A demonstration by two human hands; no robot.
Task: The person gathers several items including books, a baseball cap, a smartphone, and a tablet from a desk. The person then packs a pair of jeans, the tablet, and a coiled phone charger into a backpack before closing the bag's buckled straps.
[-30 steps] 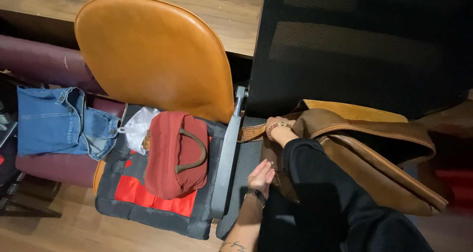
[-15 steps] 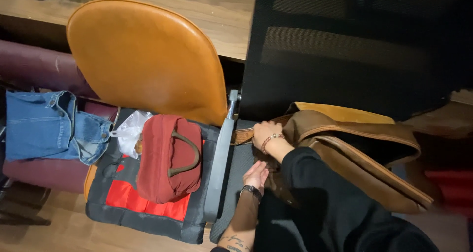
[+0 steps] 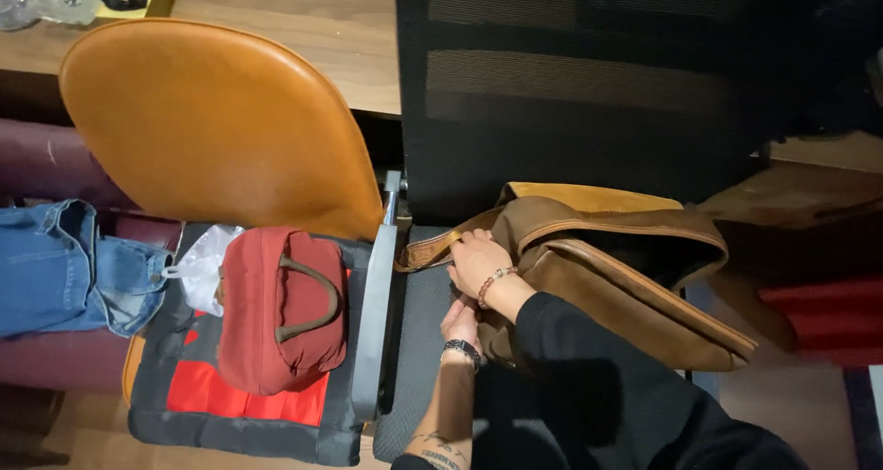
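The right hand [image 3: 476, 257] lies curled over the near edge of a brown leather bag [image 3: 625, 277], fingers closed on the flap where the strap [image 3: 425, 252] runs off to the left; a bead bracelet sits on that wrist. The left hand [image 3: 460, 321], with a dark band at the wrist, is just below it, pressed against the lower corner of the bag; whether its fingers grip anything I cannot tell, since they are tucked under the other hand and the leather.

The bag rests on the seat of a black mesh chair [image 3: 589, 84], lying on its side with the mouth facing left and a mustard-coloured lining showing along the top. It looks soft and slouchy, so it will likely sag and fold if lifted by one corner. The leather seems matte and not slippery, and the bag is probably of moderate weight. The strap or the stiffer rim of the opening seems the surest place to take hold.

Left of the armrest [image 3: 372, 323], an orange chair [image 3: 212, 130] carries a dark red pouch [image 3: 276, 309] on a grey and red bag [image 3: 239, 415]. Jeans [image 3: 64, 268] lie further left, and a wooden desk [image 3: 331, 28] runs behind.
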